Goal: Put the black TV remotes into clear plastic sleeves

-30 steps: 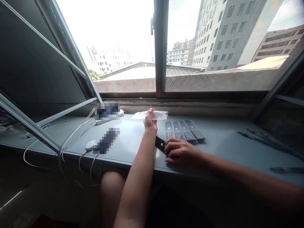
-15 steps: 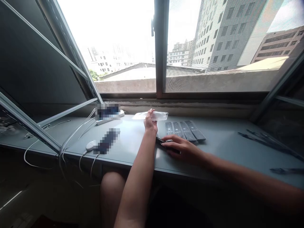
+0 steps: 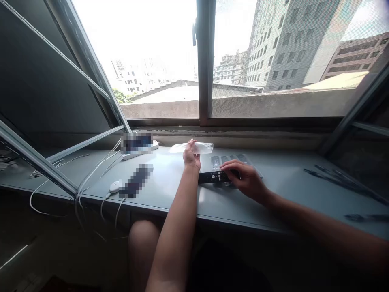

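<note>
My left hand [image 3: 191,156] is closed on a clear plastic bag [image 3: 204,148], which stretches out to both sides of the fingers above the desk. My right hand [image 3: 244,178] grips the right end of a black remote control [image 3: 211,177] between thumb and fingers. The remote's buttons face up, and its left end reaches to my left wrist. Just behind the right hand lie several remotes in clear wrapping [image 3: 216,161], side by side and partly covered by that hand.
A white power strip [image 3: 141,149] and a white round charger [image 3: 114,186] with cables lie on the left, near a blurred-out dark device [image 3: 136,181]. Dark cables [image 3: 337,180] lie at the right. Metal frame bars [image 3: 88,140] stand at the left; a window is behind the desk.
The black remote has turned from a slant to nearly level, with its buttons now showing. My right hand has shifted slightly up and right. The left hand has barely moved.
</note>
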`<state>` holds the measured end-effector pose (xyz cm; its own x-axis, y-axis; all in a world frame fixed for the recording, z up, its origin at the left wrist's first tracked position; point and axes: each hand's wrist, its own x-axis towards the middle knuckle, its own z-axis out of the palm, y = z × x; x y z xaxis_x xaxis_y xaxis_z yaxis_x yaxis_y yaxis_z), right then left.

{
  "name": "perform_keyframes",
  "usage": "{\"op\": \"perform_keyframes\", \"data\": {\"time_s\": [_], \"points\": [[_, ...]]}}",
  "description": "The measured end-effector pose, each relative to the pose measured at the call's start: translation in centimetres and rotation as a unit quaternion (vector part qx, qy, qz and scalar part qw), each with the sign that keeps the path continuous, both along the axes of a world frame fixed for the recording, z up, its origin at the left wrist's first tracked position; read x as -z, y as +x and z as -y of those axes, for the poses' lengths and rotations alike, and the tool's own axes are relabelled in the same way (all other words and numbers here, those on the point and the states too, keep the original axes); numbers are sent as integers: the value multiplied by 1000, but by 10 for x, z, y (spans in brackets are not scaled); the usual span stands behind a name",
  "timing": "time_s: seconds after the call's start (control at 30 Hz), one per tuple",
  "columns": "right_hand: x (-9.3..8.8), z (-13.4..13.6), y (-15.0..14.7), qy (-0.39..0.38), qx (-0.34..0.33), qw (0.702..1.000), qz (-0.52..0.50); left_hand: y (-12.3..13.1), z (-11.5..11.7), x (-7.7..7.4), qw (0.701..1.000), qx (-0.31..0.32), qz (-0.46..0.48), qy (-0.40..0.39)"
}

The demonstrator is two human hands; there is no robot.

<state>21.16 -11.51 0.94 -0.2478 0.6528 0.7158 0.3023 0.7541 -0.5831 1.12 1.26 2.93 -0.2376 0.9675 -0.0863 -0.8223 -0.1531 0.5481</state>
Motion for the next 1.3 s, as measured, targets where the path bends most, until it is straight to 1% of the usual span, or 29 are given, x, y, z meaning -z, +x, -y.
{"op": "perform_keyframes", "data": {"time_s": [0.1, 0.17, 0.3, 0.4, 0.53, 0.63, 0.7, 0.93, 1.03, 1.17, 1.23, 1.3], "points": [[3, -4, 3, -69, 37, 996, -38, 0, 1, -1, 1000, -2, -5, -1], [4, -7, 6, -123, 69, 988, -68, 0, 2, -1, 1000, -3, -5, -4], [0, -12, 11, -220, 117, 957, -151, 0, 1, -2, 1000, -4, 0, -15], [-3, -18, 15, -271, 123, 929, -220, 0, 0, -1, 1000, -4, 2, -21], [-3, -27, 19, -295, 101, 901, -302, 1, 0, -1, 999, -11, 10, -36], [-3, -29, 21, -314, 86, 883, -339, 1, -1, -2, 999, -11, 14, -38], [-4, -29, 23, -333, 69, 874, -347, 2, -1, -1, 999, -7, 11, -42], [-5, -29, 22, -375, -6, 865, -332, 5, 1, 4, 998, 2, 8, -65], [-6, -28, 22, -388, -25, 857, -338, 6, 1, 6, 999, 2, 8, -54], [-12, -27, 23, -429, -67, 834, -340, 6, -7, -1, 999, -13, 9, -29], [-16, -26, 24, -434, -89, 836, -324, 4, -14, -7, 999, -13, 10, -29], [-18, -27, 26, -451, -96, 833, -304, 0, -22, -13, 999, 5, -2, -35]]}}
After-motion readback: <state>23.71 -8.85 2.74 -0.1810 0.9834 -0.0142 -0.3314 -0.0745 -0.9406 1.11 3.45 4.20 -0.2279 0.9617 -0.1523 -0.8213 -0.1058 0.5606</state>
